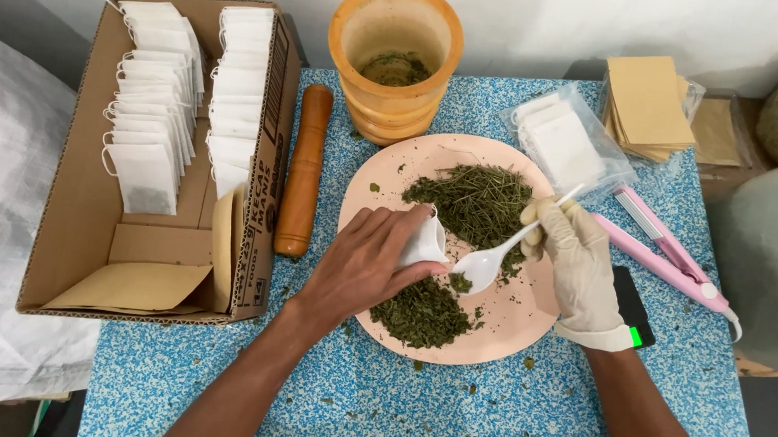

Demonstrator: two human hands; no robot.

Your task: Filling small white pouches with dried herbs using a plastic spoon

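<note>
Here the bare left hand (363,264) pinches a small white tea bag (424,241) over the pink plate (500,331), while the gloved right hand (577,264) grips a white spoon (488,264) just beside the bag, above the dried herbs (477,202).

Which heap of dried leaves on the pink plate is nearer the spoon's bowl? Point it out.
The lower heap, finer and darker, beside the left hand. The spoon, held by the gloved right hand, sits just above it; the upper heap is stringier and farther.
</note>
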